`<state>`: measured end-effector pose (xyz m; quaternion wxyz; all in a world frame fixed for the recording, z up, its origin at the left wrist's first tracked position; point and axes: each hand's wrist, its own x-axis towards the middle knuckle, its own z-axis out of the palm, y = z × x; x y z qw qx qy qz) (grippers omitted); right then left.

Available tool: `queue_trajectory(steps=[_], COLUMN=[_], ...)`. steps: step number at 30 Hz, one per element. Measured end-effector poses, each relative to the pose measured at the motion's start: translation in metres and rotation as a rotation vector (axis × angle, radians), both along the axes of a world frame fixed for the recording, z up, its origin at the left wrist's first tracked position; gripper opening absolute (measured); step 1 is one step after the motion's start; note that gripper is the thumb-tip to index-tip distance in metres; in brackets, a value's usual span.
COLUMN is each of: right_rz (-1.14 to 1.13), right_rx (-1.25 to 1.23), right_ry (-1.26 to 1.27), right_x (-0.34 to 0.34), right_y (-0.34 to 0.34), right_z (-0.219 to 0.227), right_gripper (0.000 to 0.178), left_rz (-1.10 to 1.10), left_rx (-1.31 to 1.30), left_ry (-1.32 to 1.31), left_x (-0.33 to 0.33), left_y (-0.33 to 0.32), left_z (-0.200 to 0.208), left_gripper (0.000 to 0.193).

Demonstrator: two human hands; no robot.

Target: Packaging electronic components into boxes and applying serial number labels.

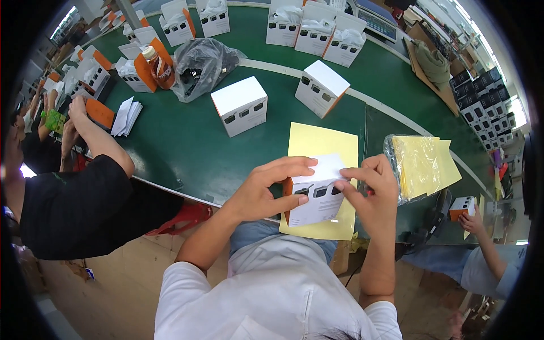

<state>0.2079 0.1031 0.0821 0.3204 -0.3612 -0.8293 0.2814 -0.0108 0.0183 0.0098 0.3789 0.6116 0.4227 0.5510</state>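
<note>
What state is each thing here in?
Held box: lid down
Left hand: gripping that box
Right hand: fingertips at its upper right edge
Yellow sheet: flat beneath the box
Two boxes beyond: lids down
Three far boxes: open, filled
Bottle: capped, standing
Yellow stack: partly in clear wrap

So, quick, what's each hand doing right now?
Left hand: holding the white box.
Right hand: curled at the box's right edge; can't tell whether it grips.

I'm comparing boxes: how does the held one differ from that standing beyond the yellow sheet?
The held box has the left hand and right hand on it; the standing box is untouched.
The held box is over the yellow sheet, the standing box on the green bench.
The held box shows orange at left, the standing box at right.
Both have white tops.
</note>
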Motion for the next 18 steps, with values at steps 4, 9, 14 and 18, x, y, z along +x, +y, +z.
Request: queue_trajectory(steps=[4,9,14,18], right_rz=[0.053,-0.083,-0.137,-0.062], right_rx=[0.089,-0.121,-0.021,-0.194], right_ry=[-0.061,-0.13,-0.154,-0.184], right_x=[-0.013,0.007,0.084,0.097], right_y=[-0.006,0.015,0.055,0.057], right_z=[0.0,0.0,-0.056,-0.062], right_gripper=[0.025,0.025,0.028,0.031], left_rz=[-0.009,0.118,0.424,0.601], left_rx=[-0.003,0.113,0.209,0.249], left_ry=[0.078,0.231,0.61,0.78], left_x=[0.002,-0.014,-0.052,-0.03], left_y=[0.001,-0.003,-0.009,-0.018], left_z=[0.003,0.0,-0.01,-0.003], left_gripper=[0.046,0.043,0.039,0.033])
